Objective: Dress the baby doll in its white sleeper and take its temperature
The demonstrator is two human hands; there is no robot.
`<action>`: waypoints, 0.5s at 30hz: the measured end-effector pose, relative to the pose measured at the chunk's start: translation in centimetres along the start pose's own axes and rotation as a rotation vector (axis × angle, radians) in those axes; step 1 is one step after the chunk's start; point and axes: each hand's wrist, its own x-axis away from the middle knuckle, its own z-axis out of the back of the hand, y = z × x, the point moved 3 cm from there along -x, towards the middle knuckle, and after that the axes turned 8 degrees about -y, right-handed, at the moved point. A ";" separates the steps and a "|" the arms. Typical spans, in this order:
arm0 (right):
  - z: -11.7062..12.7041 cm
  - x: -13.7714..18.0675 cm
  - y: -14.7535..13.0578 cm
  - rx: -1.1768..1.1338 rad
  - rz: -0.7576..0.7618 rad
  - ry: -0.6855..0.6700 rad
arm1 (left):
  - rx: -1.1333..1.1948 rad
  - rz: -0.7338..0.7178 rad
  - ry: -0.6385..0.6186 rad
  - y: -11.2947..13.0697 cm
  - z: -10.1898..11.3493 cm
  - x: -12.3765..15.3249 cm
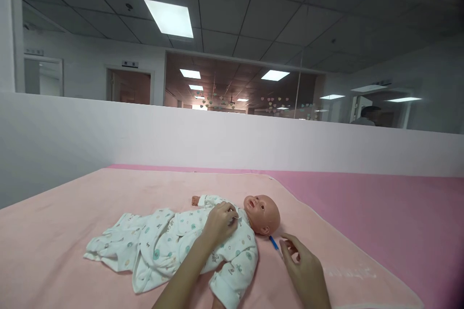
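A baby doll (263, 213) lies on its back, its head toward the right, with its face turned up. It wears a white printed baby gown (155, 246). My left hand (221, 220) rests on the doll's upper chest, its fingers curled and pinched at the gown's neckline; a thin white edge or tie shows by the fingertips. Beside the doll's head lies a slim blue-and-white stick (274, 243), its exact kind unclear. My right hand (302, 265) is just right of the stick, fingers bent and apart, thumb close to its white end.
Under the doll a peach blanket (65, 207) covers much of a pink padded surface (362, 203). A low white wall (203, 140) closes off the back, with a window above it. Behind the glass, a person's head (370, 113) appears at the right.
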 end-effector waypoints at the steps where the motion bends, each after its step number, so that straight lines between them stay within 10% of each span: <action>1: -0.2 -0.2 -1.5 -0.065 0.031 0.056 | 0.016 0.002 0.004 0.0 0.0 0.1; 8: -6.4 -4.6 -10.2 -0.169 0.466 0.074 | 0.207 0.102 0.006 -0.7 -0.1 0.6; 15: -10.1 -5.8 -8.5 -0.211 0.497 0.070 | 0.293 0.217 0.065 -1.3 0.1 0.5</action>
